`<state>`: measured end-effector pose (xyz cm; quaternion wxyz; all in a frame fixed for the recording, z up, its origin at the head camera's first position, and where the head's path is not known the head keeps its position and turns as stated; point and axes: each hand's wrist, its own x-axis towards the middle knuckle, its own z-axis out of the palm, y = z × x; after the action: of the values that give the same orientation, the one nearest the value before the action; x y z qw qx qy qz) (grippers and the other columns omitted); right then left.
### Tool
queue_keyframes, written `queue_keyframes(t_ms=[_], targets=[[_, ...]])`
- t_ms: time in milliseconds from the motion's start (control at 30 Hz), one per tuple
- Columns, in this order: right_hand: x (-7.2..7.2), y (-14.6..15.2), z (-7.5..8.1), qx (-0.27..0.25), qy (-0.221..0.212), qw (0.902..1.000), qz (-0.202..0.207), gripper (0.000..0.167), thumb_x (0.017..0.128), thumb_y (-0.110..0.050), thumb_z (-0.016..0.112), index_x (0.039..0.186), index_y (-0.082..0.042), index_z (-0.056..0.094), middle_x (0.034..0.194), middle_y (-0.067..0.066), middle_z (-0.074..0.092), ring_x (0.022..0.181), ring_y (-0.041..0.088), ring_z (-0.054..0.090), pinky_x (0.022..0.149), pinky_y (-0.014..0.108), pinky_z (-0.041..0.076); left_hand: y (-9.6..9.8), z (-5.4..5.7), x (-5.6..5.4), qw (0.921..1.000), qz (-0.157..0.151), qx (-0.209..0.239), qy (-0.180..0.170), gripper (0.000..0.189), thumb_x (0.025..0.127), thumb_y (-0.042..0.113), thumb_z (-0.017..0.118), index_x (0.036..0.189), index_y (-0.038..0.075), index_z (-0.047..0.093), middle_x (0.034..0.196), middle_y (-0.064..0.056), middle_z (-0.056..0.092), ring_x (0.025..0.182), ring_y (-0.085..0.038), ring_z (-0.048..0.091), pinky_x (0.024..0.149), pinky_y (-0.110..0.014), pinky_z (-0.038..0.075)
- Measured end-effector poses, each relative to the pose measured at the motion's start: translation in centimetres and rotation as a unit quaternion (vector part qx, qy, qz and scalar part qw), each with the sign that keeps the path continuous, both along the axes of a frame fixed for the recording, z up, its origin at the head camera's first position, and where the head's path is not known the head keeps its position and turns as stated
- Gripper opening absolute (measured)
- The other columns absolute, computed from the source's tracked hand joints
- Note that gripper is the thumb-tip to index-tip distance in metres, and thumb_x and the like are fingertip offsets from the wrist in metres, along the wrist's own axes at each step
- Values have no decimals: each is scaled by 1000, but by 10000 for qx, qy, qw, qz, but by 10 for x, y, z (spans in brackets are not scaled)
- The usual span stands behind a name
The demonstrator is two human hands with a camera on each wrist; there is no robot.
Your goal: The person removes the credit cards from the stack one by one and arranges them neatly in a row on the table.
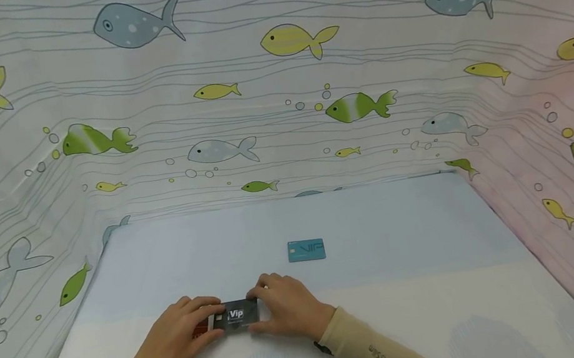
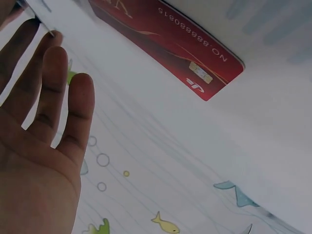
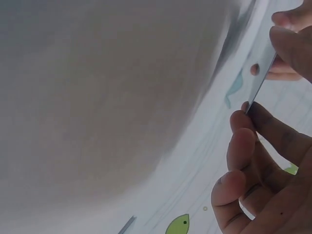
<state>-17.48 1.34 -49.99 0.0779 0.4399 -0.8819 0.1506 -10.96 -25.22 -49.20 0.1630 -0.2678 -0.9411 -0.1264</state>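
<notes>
one red card (image 2: 170, 41), number (image 2: 192, 34) legible only in the left wrist view

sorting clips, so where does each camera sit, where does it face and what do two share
Head: on the head, facing forward and down at the table; the left hand, right hand and both sleeves show.
Left wrist: on that wrist, facing past the left hand, palm side showing, towards the red card.
Right wrist: on that wrist, facing the right hand, which holds the dark Vip card, here seen nearly edge-on.
Shared: head and left wrist views both show the left hand and red card.
</notes>
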Motion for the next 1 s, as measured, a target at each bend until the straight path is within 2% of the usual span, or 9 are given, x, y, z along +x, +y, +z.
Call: queue_keyframes(t_ms=[433,700,1000], targets=[[4,-8,-5,564,34,9984,-25,56,83,-65,73,120,-24,72,108,-6,64,88,8,60,73,25,51,-2,-8,5,9996,-24,-54,-268,41,82,38,84,117,19,74,119,9,68,91,-6,56,72,-32,50],[3,-12,-5,771,-146,9969,16,55,84,-65,73,120,-24,72,107,-7,63,87,6,57,71,22,48,-2,-10,7,9984,1,-97,-557,40,84,37,82,118,18,74,119,8,68,90,-7,56,72,-33,51],[3,-15,-5,849,-195,9962,-38,55,83,-63,75,120,-23,72,105,-7,62,86,6,56,71,23,47,-3,-11,6,9981,35,-170,-585,40,84,38,82,119,19,74,120,9,68,91,-8,57,72,-34,51]])
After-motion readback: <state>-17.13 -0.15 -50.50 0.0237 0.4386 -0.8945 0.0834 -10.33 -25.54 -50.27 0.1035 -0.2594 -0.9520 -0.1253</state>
